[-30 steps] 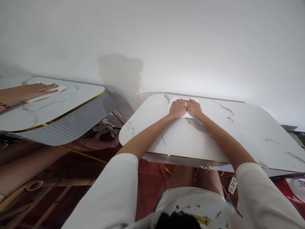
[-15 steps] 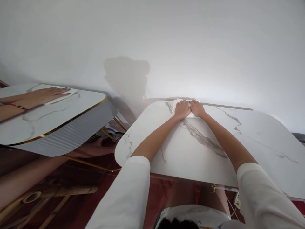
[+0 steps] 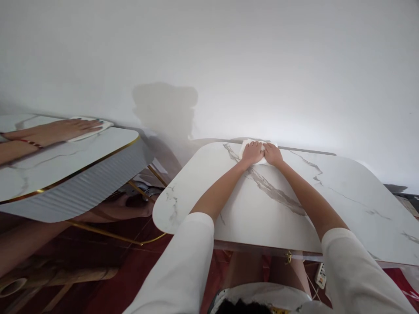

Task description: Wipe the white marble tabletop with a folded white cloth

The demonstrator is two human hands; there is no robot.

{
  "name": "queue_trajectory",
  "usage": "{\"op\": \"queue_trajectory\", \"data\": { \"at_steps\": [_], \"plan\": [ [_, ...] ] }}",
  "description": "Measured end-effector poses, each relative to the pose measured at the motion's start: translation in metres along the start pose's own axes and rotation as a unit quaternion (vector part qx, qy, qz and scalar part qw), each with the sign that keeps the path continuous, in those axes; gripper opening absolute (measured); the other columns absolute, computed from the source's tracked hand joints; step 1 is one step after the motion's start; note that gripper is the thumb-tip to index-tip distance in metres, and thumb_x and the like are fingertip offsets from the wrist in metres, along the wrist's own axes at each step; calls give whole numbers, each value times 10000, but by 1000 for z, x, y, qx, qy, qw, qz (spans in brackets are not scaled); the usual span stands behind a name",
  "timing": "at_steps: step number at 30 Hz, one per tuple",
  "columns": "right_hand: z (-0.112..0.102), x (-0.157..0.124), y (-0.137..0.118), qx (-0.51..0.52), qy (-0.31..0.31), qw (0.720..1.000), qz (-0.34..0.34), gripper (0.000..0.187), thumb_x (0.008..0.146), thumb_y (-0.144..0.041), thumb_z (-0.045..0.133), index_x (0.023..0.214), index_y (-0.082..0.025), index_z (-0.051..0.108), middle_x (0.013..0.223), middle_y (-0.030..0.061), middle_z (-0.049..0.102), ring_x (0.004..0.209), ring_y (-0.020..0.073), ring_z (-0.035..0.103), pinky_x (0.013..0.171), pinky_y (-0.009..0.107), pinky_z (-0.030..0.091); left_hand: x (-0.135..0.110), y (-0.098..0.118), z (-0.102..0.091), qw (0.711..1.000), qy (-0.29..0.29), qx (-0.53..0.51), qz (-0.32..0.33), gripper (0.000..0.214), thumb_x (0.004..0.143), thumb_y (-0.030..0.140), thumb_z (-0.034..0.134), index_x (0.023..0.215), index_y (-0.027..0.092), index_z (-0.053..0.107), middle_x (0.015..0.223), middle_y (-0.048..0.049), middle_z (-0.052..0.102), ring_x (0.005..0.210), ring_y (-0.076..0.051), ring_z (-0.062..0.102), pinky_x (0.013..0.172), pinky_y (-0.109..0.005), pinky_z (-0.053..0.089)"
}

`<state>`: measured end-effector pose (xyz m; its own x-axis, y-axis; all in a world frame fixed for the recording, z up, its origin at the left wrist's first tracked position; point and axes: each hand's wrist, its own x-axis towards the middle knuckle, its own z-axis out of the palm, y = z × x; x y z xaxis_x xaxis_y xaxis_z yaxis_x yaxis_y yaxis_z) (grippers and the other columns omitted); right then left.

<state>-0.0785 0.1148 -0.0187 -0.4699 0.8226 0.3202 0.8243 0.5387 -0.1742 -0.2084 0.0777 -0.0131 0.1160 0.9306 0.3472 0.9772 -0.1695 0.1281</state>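
Standing up behind everything is a big, plain white wall. In front of it is a long white table with round corners, a shiny stone-look top and grey-brown squiggles. Off to the left is another white table with a gold rim and a grey, wavy side. There is a gap between the two tables at the front. On the wall above that gap is a soft grey shadow. On the left table lies another person's hand with dark nail polish and a red beaded bracelet, palm down on a flat white cloth.

Both arms of the person wearing the camera reach over the long table. Near its back edge, close to the wall, lies a small white folded cloth. It is right under the fingers, and it looks longer from side to side than from front to back. The left hand covers its left part and the right hand covers its right part, so neither one is nearer. The thumbs meet in the middle. The fingers point at the wall and lie flat, not curled up in fists. I cannot tell if the thumbs pinch the cloth. Below the table are a white power strip and a tiny gold catch.
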Motion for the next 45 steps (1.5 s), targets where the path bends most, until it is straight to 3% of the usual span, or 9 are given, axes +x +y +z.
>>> {"op": "queue_trajectory", "data": {
  "at_steps": [10,21,25,29,36,40,45],
  "plan": [
    [-19,-50,-11,-23,-8,999,45,514,965,-179,266,1423,-98,485,1472,172,506,1355,290,439,1104,430,355,-30,23,-7,999,-8,-2,52,360,946,208,379,1268,145,526,1353,-138,569,1264,-278,488,1053,-422,378],
    [-30,-100,-57,-41,-21,997,63,476,981,-185,291,1413,-125,483,1437,164,531,1340,272,446,1087,413,365,-89,20,-31,996,-6,-1,92,332,930,182,387,1215,156,554,1271,-127,603,1223,-266,520,1028,-406,414],
    [-35,-118,-78,-31,-18,997,65,468,976,-184,295,1393,-121,498,1417,167,537,1327,280,449,1080,415,365,-109,17,-39,995,-17,1,95,373,938,193,365,1262,149,546,1327,-138,588,1263,-276,505,1052,-426,412],
    [-42,-146,-105,-36,-9,997,63,452,962,-184,351,1376,-96,510,1379,187,560,1293,302,471,1062,425,380,-141,15,-51,996,-30,8,86,452,922,191,377,1350,136,512,1439,-145,530,1336,-277,470,1104,-435,390],
    [-52,-203,-150,-24,-6,999,25,454,960,-203,390,1388,-100,504,1431,178,536,1322,300,451,1089,429,359,-219,15,-72,998,-22,28,57,527,925,240,364,1424,123,482,1506,-143,486,1400,-290,428,1154,-446,356],
    [-54,-222,-158,-11,-4,1000,2,468,949,-207,388,1391,-123,517,1442,174,533,1335,308,448,1093,445,362,-244,20,-80,998,-35,37,46,560,920,259,357,1445,101,471,1532,-156,457,1425,-295,400,1174,-437,332],
    [-56,-235,-151,-1,-5,1000,-22,501,930,-214,390,1412,-157,517,1448,172,536,1348,320,451,1090,474,370,-256,38,-83,998,-46,33,8,574,904,262,367,1454,131,465,1541,-146,451,1432,-299,394,1170,-463,333]
  ]
}}
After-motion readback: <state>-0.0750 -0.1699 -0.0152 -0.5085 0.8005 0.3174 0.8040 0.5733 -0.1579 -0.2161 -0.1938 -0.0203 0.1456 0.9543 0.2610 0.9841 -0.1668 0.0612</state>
